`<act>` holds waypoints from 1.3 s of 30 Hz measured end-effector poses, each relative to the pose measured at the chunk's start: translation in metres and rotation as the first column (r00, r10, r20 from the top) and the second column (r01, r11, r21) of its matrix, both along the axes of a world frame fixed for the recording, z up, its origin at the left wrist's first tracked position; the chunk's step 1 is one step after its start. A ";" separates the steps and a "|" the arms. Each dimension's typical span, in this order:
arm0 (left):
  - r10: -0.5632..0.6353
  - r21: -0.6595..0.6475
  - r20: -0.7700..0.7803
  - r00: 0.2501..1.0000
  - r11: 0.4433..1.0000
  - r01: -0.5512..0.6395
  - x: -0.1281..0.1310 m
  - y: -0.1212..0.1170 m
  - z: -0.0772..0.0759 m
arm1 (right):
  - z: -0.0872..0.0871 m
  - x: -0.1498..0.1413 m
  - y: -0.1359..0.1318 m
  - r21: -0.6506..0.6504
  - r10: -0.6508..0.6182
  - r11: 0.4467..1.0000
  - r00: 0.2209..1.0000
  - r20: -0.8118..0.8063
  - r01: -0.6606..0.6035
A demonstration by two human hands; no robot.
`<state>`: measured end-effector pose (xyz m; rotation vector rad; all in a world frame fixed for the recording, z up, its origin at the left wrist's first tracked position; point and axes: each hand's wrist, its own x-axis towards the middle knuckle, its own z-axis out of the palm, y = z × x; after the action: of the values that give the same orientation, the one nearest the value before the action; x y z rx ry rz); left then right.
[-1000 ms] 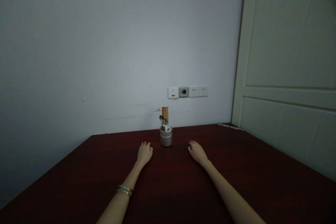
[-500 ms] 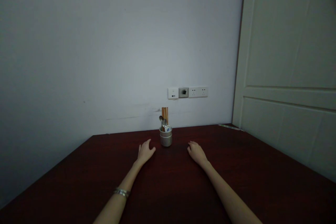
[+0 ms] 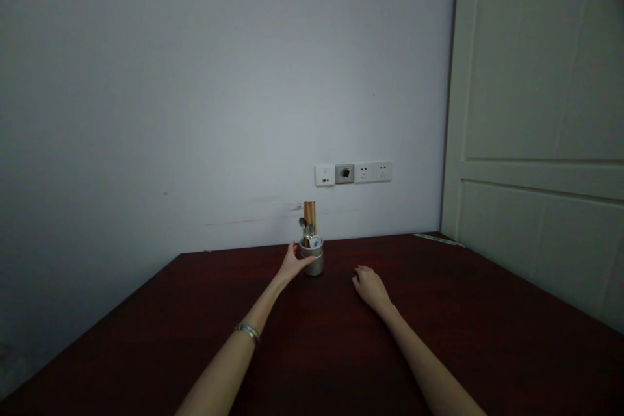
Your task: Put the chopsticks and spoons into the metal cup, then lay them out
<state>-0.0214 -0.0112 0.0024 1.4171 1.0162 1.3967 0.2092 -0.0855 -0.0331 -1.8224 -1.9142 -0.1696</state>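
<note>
A metal utensil cup [image 3: 314, 265] stands upright near the back of the dark red table, holding wooden chopsticks [image 3: 310, 214], metal spoons [image 3: 303, 223] and a white spoon with a blue mark [image 3: 316, 242]. At the cup's left side is my left hand [image 3: 292, 264], its thumb across the front of the cup and its fingers apart from the thumb at the left edge. Whether the fingertips touch the cup I cannot tell. To the right of the cup, my right hand [image 3: 370, 287] rests palm down on the table, fingers loosely bent, holding nothing.
The dark red tabletop [image 3: 487, 325] reaches back to a pale wall [image 3: 195, 110]. Sockets [image 3: 373, 172] are set in the wall above the cup. A white panelled door [image 3: 536, 110] borders the right side. A thin flat strip [image 3: 439, 239] lies at the back right edge.
My left hand has moved right and forward, from beside the cup to around its left side. My right hand still rests on the table. The view has shifted slightly.
</note>
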 end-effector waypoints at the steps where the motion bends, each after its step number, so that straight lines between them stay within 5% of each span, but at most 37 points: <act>1: -0.018 -0.002 0.014 1.000 1.000 0.018 0.004 0.001 0.002 | 0.000 0.000 0.001 -0.003 0.000 1.000 1.000 -0.003 0.000; 13: 0.020 0.077 0.032 0.999 0.997 -0.023 0.028 0.005 0.004 | 0.000 0.000 0.004 -0.030 -0.026 0.999 0.999 -0.035 0.025; 25: 0.070 0.118 -0.069 0.995 0.991 -0.061 0.006 0.007 0.007 | -0.004 0.001 0.008 -0.021 -0.025 0.999 1.000 -0.011 0.025; 31: 0.134 0.146 -0.102 0.986 0.982 -0.118 -0.049 -0.010 0.023 | -0.008 0.005 0.011 -0.033 -0.006 0.999 0.999 -0.045 0.004; 39: 0.480 0.091 -0.137 0.867 0.877 -0.472 -0.174 -0.046 0.028 | -0.022 0.014 0.019 -0.010 0.067 0.998 0.996 -0.052 -0.068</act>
<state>-0.1958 -0.0570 0.0304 1.3849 1.5183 1.6915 0.2236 -0.0669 -0.0556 -1.7494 -1.9414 -0.0881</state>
